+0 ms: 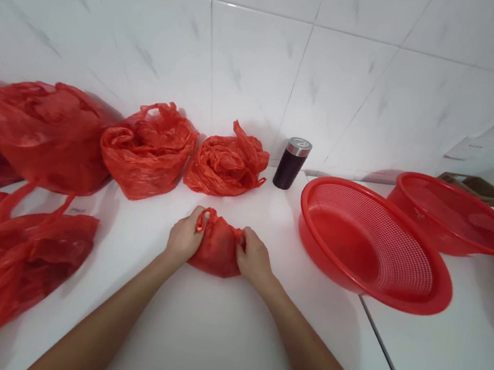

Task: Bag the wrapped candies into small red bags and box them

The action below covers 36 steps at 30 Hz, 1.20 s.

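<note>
A small red plastic bag (217, 250) rests on the white table between my hands, bulging a little at its base; what is inside cannot be made out. My left hand (185, 234) pinches the bag's gathered top at its left side, where a twist of plastic shows by the thumb. On the opposite side, my right hand (255, 253) is closed on the other upper corner. Just behind it sit two crumpled red bags, one nearer the middle (228, 160) and one further left (147, 151).
A dark tumbler (291, 164) with a silver lid stands by the tiled wall. To the right are a red perforated basket (363, 242) and a red basin (460, 217). Larger red bags (45, 133) crowd the left, with a handled red bag (17, 262) in front. A seam splits the tables (381, 341).
</note>
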Tool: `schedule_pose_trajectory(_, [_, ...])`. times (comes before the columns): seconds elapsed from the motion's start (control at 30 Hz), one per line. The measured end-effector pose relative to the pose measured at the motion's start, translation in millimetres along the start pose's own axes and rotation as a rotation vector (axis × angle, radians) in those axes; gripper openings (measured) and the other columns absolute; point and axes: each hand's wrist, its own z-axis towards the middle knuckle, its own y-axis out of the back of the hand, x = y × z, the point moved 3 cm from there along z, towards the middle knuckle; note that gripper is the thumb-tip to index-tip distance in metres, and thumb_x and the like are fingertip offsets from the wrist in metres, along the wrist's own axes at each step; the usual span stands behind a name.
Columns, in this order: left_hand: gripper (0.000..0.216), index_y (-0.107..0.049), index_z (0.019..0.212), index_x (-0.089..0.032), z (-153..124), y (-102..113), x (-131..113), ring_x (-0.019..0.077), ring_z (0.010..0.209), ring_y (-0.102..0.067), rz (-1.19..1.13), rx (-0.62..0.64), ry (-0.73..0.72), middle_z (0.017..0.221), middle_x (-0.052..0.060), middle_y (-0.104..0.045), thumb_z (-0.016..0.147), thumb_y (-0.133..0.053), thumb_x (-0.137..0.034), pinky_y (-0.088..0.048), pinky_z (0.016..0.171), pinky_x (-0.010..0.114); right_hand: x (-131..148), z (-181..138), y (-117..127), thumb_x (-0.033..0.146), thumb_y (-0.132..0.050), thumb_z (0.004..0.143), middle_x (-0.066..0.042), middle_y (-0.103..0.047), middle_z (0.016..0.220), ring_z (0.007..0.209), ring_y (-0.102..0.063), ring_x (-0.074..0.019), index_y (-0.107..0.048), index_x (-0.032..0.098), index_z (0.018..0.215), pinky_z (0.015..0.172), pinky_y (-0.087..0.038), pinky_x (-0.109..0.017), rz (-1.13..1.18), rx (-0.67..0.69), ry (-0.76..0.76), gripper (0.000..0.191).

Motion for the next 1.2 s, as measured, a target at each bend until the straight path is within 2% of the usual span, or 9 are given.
schedule_pose_trajectory(0.1, [0.033,-0.052,0.091,-0.027,9,-2,8,0.0219,0.061,-0.057,0.087,0.071,0.021,0.063,0.000,-0.058,0.096,-0.026,-0.046,-0.039,0.058,0.029,-16,7,4,0.015,-0.036,0.083,0.003,-0.048,0.069,0.061,-0.043,-0.0127,-0.035,0.022,0.074,0.057,-0.032,-0.023,-0.002,-0.018,0.000,0.011])
schedule_pose_trajectory(0.3, [0.023,-0.059,0.099,-0.027,26,-6,14,0.0255,0.078,-0.063,0.264,0.160,0.081,0.091,0.006,-0.069,0.090,-0.038,-0.026,-0.041,0.062,0.032,-28,21,1,0.017,-0.040,0.085,0.003,-0.050,0.072,0.060,-0.041,-0.0129,-0.040,0.022,0.077,0.056,-0.025,-0.023,-0.100,-0.035,-0.026,0.009])
schedule_pose_trajectory(0.5, [0.030,-0.060,0.111,-0.017,31,-14,15,0.0197,0.078,-0.062,0.381,0.197,0.136,0.090,0.006,-0.066,0.095,-0.044,-0.037,-0.049,0.072,0.038,-35,24,-7,0.017,-0.042,0.087,0.002,-0.054,0.076,0.059,-0.041,-0.0124,-0.044,0.021,0.080,0.055,-0.023,-0.024,-0.190,-0.035,-0.035,0.008])
schedule_pose_trajectory(0.73, [0.031,-0.059,0.115,-0.017,33,-16,16,0.0211,0.085,-0.064,0.436,0.144,0.156,0.094,0.007,-0.067,0.095,-0.044,-0.036,-0.050,0.075,0.040,-39,24,-13,0.016,-0.040,0.089,-0.001,-0.057,0.084,0.058,-0.041,-0.0129,-0.050,0.020,0.085,0.052,-0.021,-0.025,-0.275,-0.064,-0.005,0.011])
schedule_pose_trajectory(0.83, [0.030,-0.059,0.114,-0.017,33,-16,16,0.0205,0.084,-0.064,0.438,0.122,0.157,0.094,0.006,-0.067,0.095,-0.046,-0.035,-0.050,0.075,0.039,-36,24,-8,0.017,-0.042,0.089,-0.002,-0.058,0.084,0.060,-0.045,-0.0142,-0.053,0.020,0.086,0.052,-0.025,-0.025,-0.287,-0.090,0.021,0.011])
schedule_pose_trajectory(0.93, [0.028,-0.059,0.113,-0.017,32,-17,17,0.0209,0.083,-0.064,0.436,0.096,0.159,0.095,0.007,-0.068,0.094,-0.045,-0.033,-0.050,0.073,0.038,-22,19,4,0.020,-0.044,0.089,-0.007,-0.060,0.094,0.077,-0.053,-0.0189,-0.056,0.019,0.093,0.060,-0.038,-0.028,-0.281,-0.148,0.060,0.013])
schedule_pose_trajectory(1.0, [0.026,-0.060,0.111,-0.020,31,-17,17,0.0230,0.084,-0.065,0.431,0.074,0.154,0.095,0.007,-0.069,0.093,-0.043,-0.028,-0.049,0.071,0.037,-6,12,10,0.024,-0.042,0.092,-0.011,-0.058,0.113,0.101,-0.053,-0.0227,-0.059,0.018,0.102,0.080,-0.044,-0.034,-0.270,-0.184,0.126,0.021])
schedule_pose_trajectory(1.1, [0.026,-0.061,0.106,-0.025,29,-17,17,0.0267,0.086,-0.066,0.418,0.044,0.135,0.096,0.007,-0.072,0.089,-0.041,-0.025,-0.046,0.067,0.035,20,-2,3,0.034,-0.042,0.095,-0.008,-0.044,0.142,0.133,-0.034,-0.0271,-0.057,0.023,0.123,0.107,-0.030,-0.045,-0.292,-0.122,0.352,0.034])
schedule_pose_trajectory(1.2, [0.027,-0.062,0.104,-0.027,28,-16,16,0.0287,0.084,-0.067,0.401,0.023,0.124,0.095,0.008,-0.073,0.088,-0.040,-0.028,-0.044,0.065,0.035,26,-11,-17,0.050,-0.040,0.095,-0.006,-0.030,0.154,0.143,-0.017,-0.0324,-0.045,0.028,0.140,0.113,-0.017,-0.055,-0.365,0.051,0.473,0.051])
